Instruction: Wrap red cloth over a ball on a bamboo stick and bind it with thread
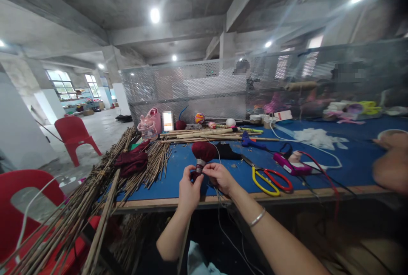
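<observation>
A ball covered in dark red cloth (203, 150) stands over the near part of the blue table, its gathered neck bound with silver-grey winding (199, 165). My left hand (190, 185) is closed round the lower cloth of the neck. At the right side of the winding, the fingertips of my right hand (219, 176) pinch the neck; whether they also hold a strand is hidden. A thin white string (219, 213) hangs below the table edge near my right wrist. Behind the ball lies black cloth (227, 151). Scissors (265, 179) with yellow and red handles rest right of my hands.
Thin sticks (95, 185) are heaped at left, with dark red cloth (132, 160) on them. A blue glue gun (250, 140), a purple device (291, 164) and white fluff (315, 137) lie rightward. Another person's arm (392, 166) is at far right. Red chairs (74, 132) stand left.
</observation>
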Motion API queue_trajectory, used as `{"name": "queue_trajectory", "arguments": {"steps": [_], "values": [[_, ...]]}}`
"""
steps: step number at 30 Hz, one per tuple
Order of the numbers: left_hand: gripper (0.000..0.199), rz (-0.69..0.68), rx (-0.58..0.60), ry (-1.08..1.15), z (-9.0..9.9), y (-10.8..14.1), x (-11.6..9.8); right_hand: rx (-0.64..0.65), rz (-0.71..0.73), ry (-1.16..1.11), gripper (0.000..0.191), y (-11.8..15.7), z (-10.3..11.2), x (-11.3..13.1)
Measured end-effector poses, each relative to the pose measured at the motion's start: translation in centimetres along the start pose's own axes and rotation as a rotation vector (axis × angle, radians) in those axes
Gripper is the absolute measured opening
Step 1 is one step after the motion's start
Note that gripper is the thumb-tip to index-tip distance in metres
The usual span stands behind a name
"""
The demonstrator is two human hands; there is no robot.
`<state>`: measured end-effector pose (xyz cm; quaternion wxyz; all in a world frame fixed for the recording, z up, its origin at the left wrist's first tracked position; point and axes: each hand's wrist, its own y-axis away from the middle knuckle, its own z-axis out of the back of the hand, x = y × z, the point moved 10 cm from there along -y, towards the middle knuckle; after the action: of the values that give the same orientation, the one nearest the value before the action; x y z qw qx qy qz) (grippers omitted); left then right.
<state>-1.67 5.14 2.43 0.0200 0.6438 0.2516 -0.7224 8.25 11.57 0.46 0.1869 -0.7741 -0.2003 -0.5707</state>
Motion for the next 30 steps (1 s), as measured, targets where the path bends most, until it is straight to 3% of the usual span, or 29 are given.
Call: {"name": "queue_trajectory", "arguments": {"steps": [5,10,13,19,23,30], "values": [[0.038,0.250,0.094,0.356,-1.0,0.2,1.9,0.015,0.003,0.012,0.031,-0.3,-0.5,0.0],[0.045,0.339,0.219,0.440,-2.1,1.3,1.5,0.143,-0.034,-0.010,0.038,0.1,-1.5,0.0],[0.040,0.348,0.294,0.395,-2.7,1.8,0.9,0.155,-0.029,-0.020,0.035,0.3,-1.3,0.1],[0.040,0.263,0.197,0.118,-1.6,0.8,1.0,0.095,0.023,0.080,0.032,0.0,-1.3,0.4],[0.036,0.261,0.141,0.175,-1.4,0.1,1.9,0.081,0.050,0.127,0.033,0.1,-1.5,0.6],[0.043,0.385,0.176,0.370,-1.2,0.3,2.6,0.041,0.021,0.104,0.032,0.1,-0.9,0.3]]}}
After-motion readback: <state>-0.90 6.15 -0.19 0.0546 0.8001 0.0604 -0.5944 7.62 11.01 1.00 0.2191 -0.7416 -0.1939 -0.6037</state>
